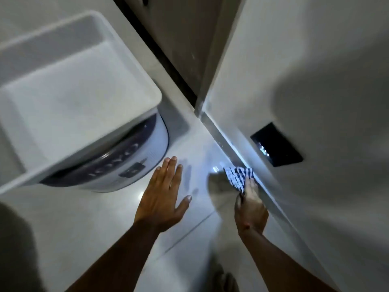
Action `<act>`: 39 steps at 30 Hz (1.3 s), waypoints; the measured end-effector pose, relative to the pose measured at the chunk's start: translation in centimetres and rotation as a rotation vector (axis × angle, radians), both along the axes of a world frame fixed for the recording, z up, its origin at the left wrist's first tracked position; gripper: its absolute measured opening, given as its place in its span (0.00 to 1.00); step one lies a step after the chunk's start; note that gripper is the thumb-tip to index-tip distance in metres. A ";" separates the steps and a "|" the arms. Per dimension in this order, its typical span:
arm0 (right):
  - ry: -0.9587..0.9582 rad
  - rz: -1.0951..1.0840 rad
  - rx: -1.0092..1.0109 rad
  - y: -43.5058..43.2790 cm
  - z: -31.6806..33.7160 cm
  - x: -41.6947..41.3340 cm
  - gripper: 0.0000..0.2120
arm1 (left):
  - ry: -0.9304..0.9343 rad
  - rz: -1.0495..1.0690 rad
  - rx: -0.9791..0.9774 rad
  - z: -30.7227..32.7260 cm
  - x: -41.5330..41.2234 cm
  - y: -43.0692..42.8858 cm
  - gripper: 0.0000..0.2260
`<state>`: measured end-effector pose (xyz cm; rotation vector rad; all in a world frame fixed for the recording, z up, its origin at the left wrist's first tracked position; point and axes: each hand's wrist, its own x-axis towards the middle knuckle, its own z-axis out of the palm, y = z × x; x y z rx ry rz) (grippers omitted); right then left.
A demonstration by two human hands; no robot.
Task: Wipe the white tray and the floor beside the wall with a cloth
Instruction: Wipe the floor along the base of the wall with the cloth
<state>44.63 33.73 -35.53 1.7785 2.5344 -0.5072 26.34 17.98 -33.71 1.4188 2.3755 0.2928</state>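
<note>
- Glossy pale grey tiled floor (88, 224) fills most of the view, with one thin grout line running diagonally, and it meets a plain white wall (315, 60) on the right.
- Blue-and-white striped cloth (239, 175) is bunched up and pressed right into the seam where floor meets wall, roughly 4 o'clock from centre. Stripes look narrow and dark blue; the fabric is crumpled, not spread flat.
- Right hand (250, 209) is clenched around the near end of that cloth, knuckles toward the camera, wrist just beside the wall base.
- Left hand (162, 199) is spread wide with fingers straight, palm down on the floor around 6 o'clock, gripping nothing. It's near the cloth but apart from it.
- White rectangular plastic tray (134, 66) with rounded corners and a raised rim sits at about 10 o'clock, resting on top of a round white appliance with a dark control band (134, 159). Inside of the tray looks smooth and bare.
- Black rectangular wall plate (276, 144) is set low in the wall at 3 o'clock, just above the cloth.
- Bright glare on the floor right by the cloth.
</note>
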 end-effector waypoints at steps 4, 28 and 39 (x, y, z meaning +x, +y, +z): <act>-0.077 0.035 -0.041 1.1 -7.6 0.3 0.36 | -0.005 -0.025 -0.014 -8.8 0.8 1.4 0.37; -0.125 0.663 0.053 4.4 -10.9 5.1 0.30 | 0.027 0.010 -0.003 -16.8 -2.3 1.2 0.44; 0.011 0.589 0.061 6.1 -12.3 -6.9 0.27 | 0.049 0.027 0.018 -16.8 -2.1 1.7 0.44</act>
